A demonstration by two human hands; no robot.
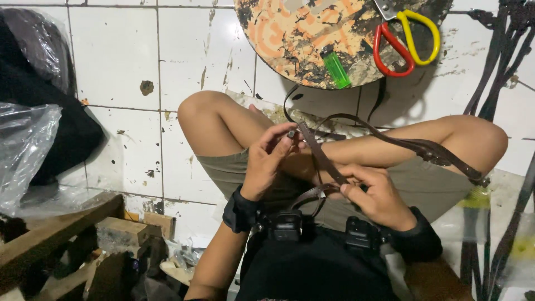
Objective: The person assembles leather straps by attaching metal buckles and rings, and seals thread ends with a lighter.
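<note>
Holding dark brown leather strap [320, 156] over your lap, both hands closed on it; left hand [267, 164] pinches upper end with small metal stud at fingers [287, 138], right hand [376, 192] grips lower fold; strap long axis runs diagonal, upper-left to lower-right, between hands; rest loops right across knee; green lighter [337, 69], red-yellow scissors [407, 39] on round orange-black board [290, 39] ahead; clear plastic bag [25, 150] far left
</note>
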